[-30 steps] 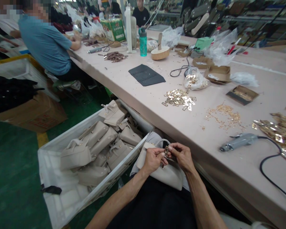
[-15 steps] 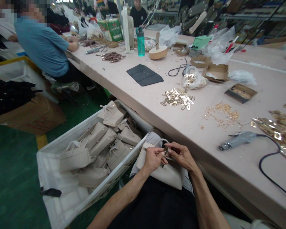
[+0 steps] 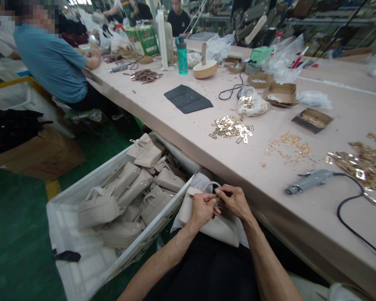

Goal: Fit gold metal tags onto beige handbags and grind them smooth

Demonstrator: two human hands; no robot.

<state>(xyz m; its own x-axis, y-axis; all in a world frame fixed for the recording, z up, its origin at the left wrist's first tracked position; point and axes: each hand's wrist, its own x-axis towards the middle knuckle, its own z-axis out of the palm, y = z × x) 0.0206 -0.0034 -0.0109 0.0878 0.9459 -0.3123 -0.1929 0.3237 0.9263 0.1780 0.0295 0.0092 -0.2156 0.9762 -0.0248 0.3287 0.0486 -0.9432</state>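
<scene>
A light beige bag (image 3: pixel 221 228) lies across the lap at the table's edge, its looped handle upward. My left hand (image 3: pixel 203 207) is closed on a small metal piece (image 3: pixel 218 200) at the bag's top. Against the same piece, my right hand (image 3: pixel 235 201) pinches with thumb and forefinger; its fingers partly hide the piece. Both hands nearly touch each other over the bag.
A white crate (image 3: pixel 77 246) of beige bags stands at the left. On the table (image 3: pixel 181 125) are metal plates (image 3: pixel 231 127), tiny gold parts (image 3: pixel 290 148), a corded screwdriver (image 3: pixel 310 182) and a dark sheet (image 3: pixel 188 99). A person in blue (image 3: pixel 50 62) sits beyond.
My right hand has shifted slightly left and its fingers now cover more of the metal piece. The left hand has hardly moved; the camera view has shifted a little.
</scene>
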